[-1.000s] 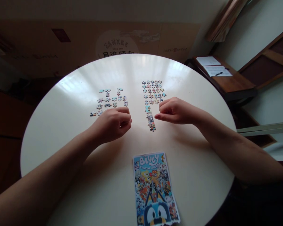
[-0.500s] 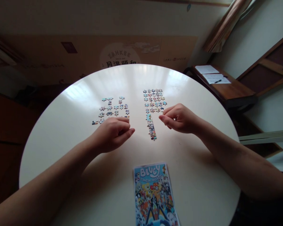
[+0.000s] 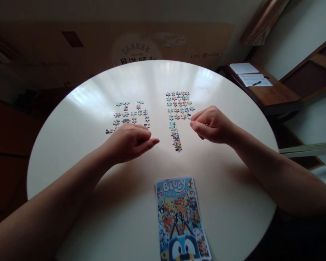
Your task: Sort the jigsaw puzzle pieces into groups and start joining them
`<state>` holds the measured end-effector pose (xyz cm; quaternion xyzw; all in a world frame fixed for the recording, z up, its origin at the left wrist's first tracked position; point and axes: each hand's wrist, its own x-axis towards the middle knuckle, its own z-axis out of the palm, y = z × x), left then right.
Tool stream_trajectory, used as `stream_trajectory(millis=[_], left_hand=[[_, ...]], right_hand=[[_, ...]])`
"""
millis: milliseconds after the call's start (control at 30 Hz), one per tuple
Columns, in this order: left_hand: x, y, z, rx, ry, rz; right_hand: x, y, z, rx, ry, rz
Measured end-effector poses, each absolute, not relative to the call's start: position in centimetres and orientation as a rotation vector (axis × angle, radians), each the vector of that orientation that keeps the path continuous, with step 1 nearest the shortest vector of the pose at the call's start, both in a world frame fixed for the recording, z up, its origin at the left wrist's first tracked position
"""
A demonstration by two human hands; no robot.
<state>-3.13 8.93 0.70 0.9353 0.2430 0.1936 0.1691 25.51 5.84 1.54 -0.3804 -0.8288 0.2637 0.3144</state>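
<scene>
My left hand point(image 3: 133, 142) is loosely closed above the table, just in front of the left group of loose jigsaw pieces point(image 3: 125, 114). Its fingers curl under and the thumb points right; what they hold, if anything, is hidden. My right hand point(image 3: 212, 124) is pinched closed beside the right group of jigsaw pieces point(image 3: 178, 104), which lie in rows. Anything between its fingertips is too small or hidden to make out. Between the hands lies a narrow joined strip of puzzle point(image 3: 175, 136), running toward me below those rows.
A colourful picture sheet reading "Bluey Fanzine Project" point(image 3: 180, 217) lies near me on the round white table point(image 3: 119, 206). Behind the table is a printed cardboard panel point(image 3: 95, 54). At the right stands a wooden desk point(image 3: 271, 96) with papers point(image 3: 251, 79) and a pen point(image 3: 256, 83).
The view has tipped down a little, so everything sits higher in the picture. My left thumb has parted slightly from the curled fingers. The puzzle pieces look the same.
</scene>
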Motion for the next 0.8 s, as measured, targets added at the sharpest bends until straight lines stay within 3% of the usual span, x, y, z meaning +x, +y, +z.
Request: stream_trajectory(millis=[300,800], left_hand=[[-3.1,9.1,0.2,2.690,0.682,0.419],[-1.4,6.1,0.8,2.732,0.430,0.037]], right_hand=[[25.3,5.8,1.1,-1.037,-1.922,0.447],[25.1,6.1,1.2,-0.888,-2.264,0.577]])
